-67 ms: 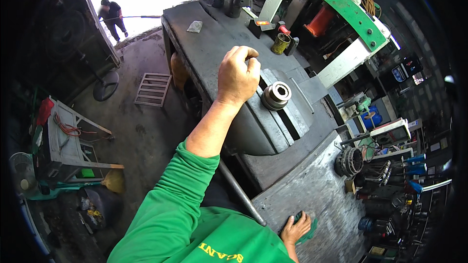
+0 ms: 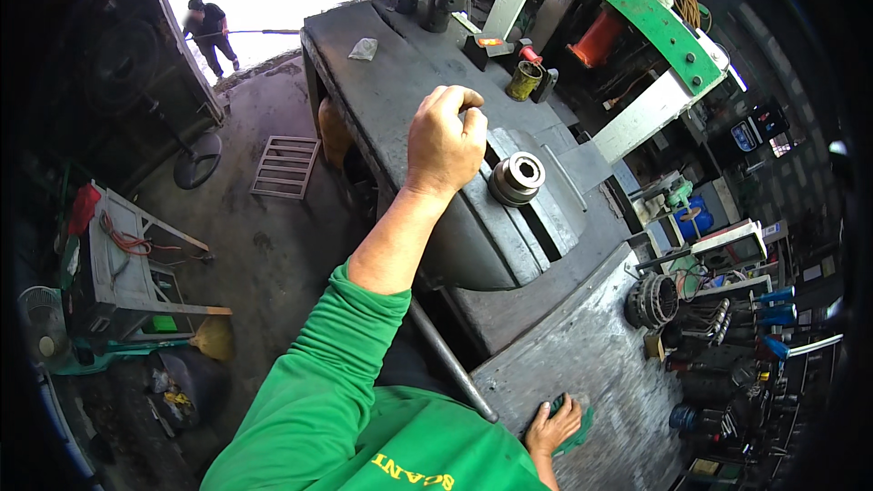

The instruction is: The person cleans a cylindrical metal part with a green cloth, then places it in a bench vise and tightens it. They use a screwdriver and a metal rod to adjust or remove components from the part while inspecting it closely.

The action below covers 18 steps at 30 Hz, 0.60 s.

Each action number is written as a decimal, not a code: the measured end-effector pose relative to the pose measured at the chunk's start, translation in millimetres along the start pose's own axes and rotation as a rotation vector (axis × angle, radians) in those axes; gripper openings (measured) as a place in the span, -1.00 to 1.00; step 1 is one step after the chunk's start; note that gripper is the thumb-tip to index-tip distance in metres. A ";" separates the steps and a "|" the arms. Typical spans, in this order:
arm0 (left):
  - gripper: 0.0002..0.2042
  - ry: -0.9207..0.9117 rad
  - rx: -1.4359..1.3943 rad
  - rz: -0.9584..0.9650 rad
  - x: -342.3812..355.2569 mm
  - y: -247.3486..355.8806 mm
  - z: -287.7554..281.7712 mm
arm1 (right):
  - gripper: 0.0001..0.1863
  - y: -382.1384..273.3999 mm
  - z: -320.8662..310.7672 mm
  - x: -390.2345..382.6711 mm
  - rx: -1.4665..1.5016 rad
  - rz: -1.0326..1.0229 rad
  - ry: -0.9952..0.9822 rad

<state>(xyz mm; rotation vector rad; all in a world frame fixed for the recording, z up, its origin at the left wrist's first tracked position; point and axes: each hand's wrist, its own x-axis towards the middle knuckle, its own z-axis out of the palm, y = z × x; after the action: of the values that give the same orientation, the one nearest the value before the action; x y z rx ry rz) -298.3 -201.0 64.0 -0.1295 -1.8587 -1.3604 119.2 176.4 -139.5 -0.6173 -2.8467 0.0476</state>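
Observation:
My left hand (image 2: pixel 446 141) is raised above the dark steel bench, its fingers curled closed with the thumb beside them. What is inside the curl, if anything, is hidden. Close to its right, a round steel hub (image 2: pixel 516 178) with a notched centre hole sits upright across a slot in a metal block (image 2: pixel 564 232). Lower right, my right hand (image 2: pixel 553 425) rests on a scuffed metal tabletop (image 2: pixel 605 355), fingers bent over a green cloth (image 2: pixel 579 432) that partly shows beneath them.
A yellow can (image 2: pixel 524 82) and a clear plastic scrap (image 2: pixel 363 49) stand on the bench. A round metal bar (image 2: pixel 450 359) slants along its near side. A green and white frame (image 2: pixel 655 27) rises behind. At the doorway, a person (image 2: pixel 212 36) holds a long pole.

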 end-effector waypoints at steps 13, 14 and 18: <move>-0.87 -0.169 -0.168 -0.130 4.5 0.3 -9.6 | -0.42 -18.5 -14.5 10.2 0.083 0.169 0.044; -0.86 -0.196 -0.202 -0.132 5.8 0.2 -11.2 | -0.43 -25.5 -19.0 11.2 0.102 0.163 0.081; -0.84 -0.298 -0.335 -0.159 8.5 -2.9 -20.4 | -0.52 -62.0 -39.3 12.1 0.137 0.235 0.102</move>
<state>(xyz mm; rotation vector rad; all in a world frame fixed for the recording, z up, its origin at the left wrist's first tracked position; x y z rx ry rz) -294.4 -222.3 69.1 -0.3799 -1.8948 -1.8403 92.3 124.2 -93.7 -0.8924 -2.6334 0.2413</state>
